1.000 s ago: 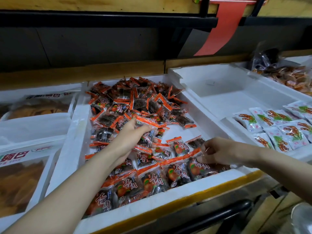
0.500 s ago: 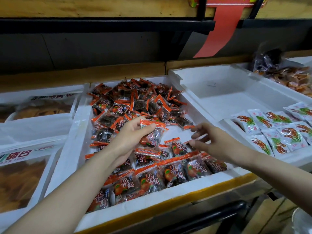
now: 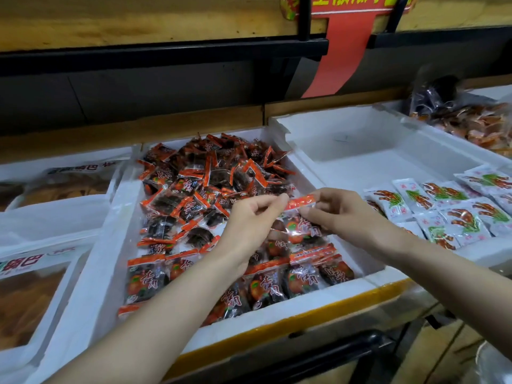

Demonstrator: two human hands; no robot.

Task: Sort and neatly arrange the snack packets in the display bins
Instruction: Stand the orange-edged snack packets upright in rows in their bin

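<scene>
I'm getting glossy, crinkly clear plastic on the packet [image 3: 300, 203] between my left hand [image 3: 249, 223] and right hand [image 3: 343, 217]; bin [image 3: 277, 303] below them reads matt white foam; shelf board [image 3: 138, 20] beyond them, grainy wood.

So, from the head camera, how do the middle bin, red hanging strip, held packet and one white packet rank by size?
1. middle bin
2. red hanging strip
3. held packet and white packet look alike; the held one is nearer, so no ranking.

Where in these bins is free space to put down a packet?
The right bin is bare in its back half, behind the white packets. The middle bin is crowded: loose pile behind, row in front, left hand and right hand pinching one packet between.
</scene>
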